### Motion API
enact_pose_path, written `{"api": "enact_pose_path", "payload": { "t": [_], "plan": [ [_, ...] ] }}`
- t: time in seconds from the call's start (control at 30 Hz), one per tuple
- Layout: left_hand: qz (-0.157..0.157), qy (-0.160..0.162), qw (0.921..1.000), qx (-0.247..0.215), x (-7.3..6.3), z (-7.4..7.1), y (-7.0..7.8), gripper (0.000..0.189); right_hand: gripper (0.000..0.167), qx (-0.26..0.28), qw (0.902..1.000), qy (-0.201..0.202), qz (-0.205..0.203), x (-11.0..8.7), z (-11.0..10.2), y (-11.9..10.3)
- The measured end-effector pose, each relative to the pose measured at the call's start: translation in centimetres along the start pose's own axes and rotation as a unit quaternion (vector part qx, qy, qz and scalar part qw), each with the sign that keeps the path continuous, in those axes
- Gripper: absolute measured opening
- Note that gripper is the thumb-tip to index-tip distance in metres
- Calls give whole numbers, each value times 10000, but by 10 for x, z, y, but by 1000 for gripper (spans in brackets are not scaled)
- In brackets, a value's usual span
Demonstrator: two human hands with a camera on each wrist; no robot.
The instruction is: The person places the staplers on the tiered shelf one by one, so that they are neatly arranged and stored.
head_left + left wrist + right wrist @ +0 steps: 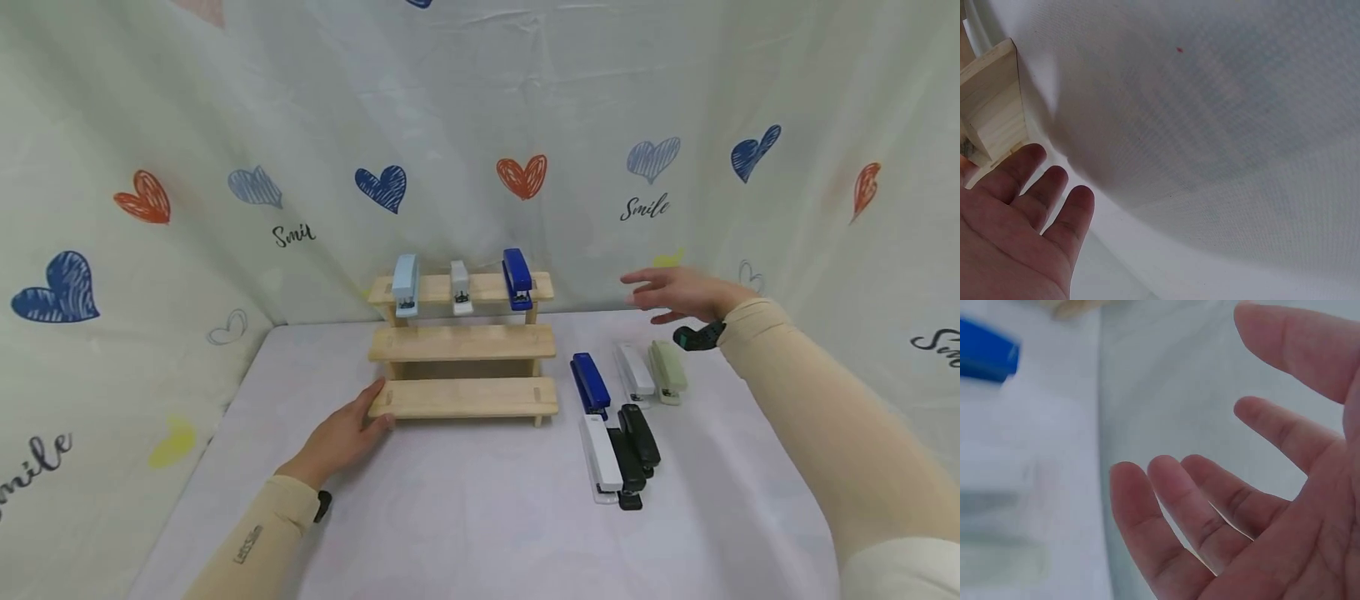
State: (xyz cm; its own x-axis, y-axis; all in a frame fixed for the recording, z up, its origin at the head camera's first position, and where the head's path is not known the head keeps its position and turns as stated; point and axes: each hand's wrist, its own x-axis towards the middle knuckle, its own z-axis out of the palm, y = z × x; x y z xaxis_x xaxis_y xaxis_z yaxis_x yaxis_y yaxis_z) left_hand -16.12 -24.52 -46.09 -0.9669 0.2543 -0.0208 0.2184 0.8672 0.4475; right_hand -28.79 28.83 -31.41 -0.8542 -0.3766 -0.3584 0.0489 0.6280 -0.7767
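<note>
A wooden three-tier display rack [465,398] stands on the table in the head view. My left hand [341,437] holds the left end of its lowest shelf, thumb at the front edge; in the left wrist view several fingers [1041,194] extend beside the wood. Along the top tier are a light blue stapler [406,279], a grey-white stapler [460,283] and a dark blue stapler [517,275]. My right hand [686,292] hovers empty behind the table staplers, fingers spread and loosely bent. Closest below it are a pale green stapler [667,367] and a white stapler [635,371].
Right of the rack lie another blue stapler [590,382], a white stapler [602,454] and two black staplers [639,437], close together on the white table [465,517]. A curtain printed with hearts [450,100] hangs behind the table.
</note>
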Motion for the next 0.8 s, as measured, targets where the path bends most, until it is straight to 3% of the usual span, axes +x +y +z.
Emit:
{"api": "enact_pose_path", "payload": {
  "t": [0.23, 0.4, 0.57, 0.8],
  "plan": [
    [-30, 54, 10000, -74, 0, 0, 0, 72, 74, 470, 9984, 49, 295, -16, -9, 66],
    [-126, -49, 9999, -61, -2, 1, 2, 73, 73, 766, 9959, 153, 461, -26, -2, 102],
    [-128, -59, 9999, -46, -4, 1, 3, 73, 74, 1087, 9919, 102, 646, -30, 11, 124],
    [-95, -7, 10000, -7, -3, -3, 6, 72, 78, 1341, 9878, 44, 792, -28, 23, 137]
  ]
}}
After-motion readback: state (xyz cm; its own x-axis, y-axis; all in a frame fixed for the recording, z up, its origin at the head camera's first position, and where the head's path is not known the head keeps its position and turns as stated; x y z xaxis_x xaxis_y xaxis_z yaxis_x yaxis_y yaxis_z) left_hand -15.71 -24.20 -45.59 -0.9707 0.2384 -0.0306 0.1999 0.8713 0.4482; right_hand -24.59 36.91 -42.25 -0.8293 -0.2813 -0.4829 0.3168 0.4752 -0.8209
